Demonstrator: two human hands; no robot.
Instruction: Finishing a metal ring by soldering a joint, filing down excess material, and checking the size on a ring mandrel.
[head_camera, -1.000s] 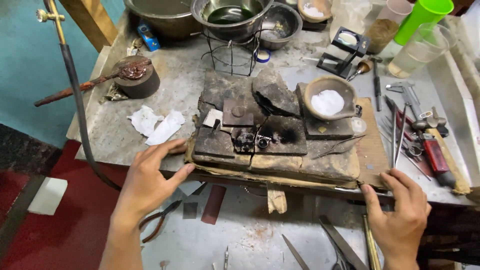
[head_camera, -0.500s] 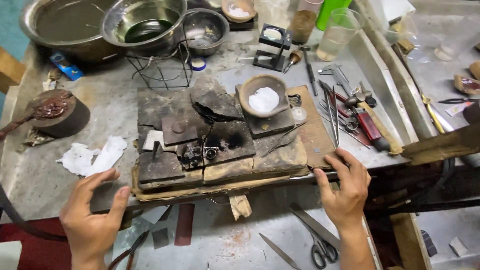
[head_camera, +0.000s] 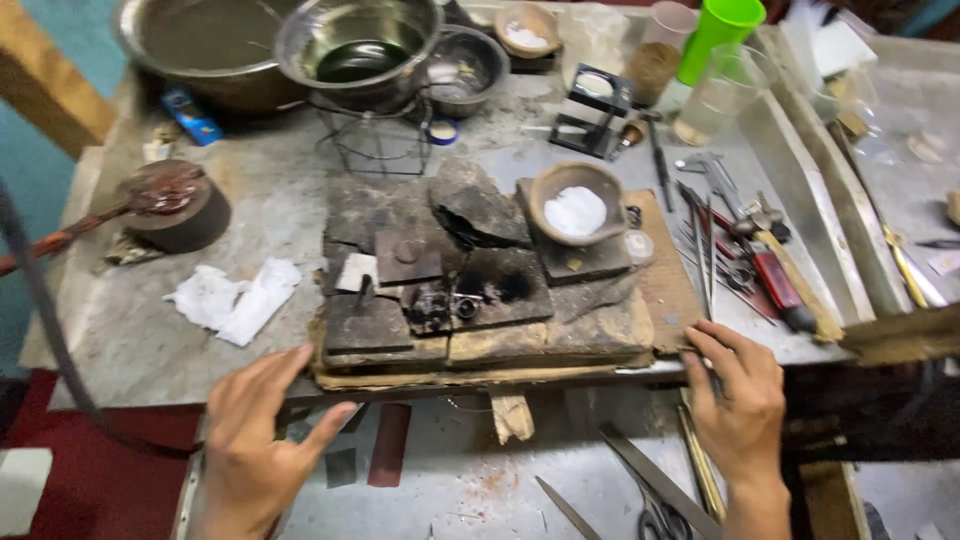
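Between the two hands lay the charred soldering board (head_camera: 480, 345), at the bench edge; the left hand (head_camera: 262, 430), fingers spread, touched its left corner, and the right hand (head_camera: 738, 400), loosely open, its right corner.

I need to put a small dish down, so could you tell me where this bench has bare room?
Bare patches: between the crumpled white cloth and the left hand, and between the dark round block and the charred board stack. Crowded: the bowls at the back and the tool pile beyond the right hand.
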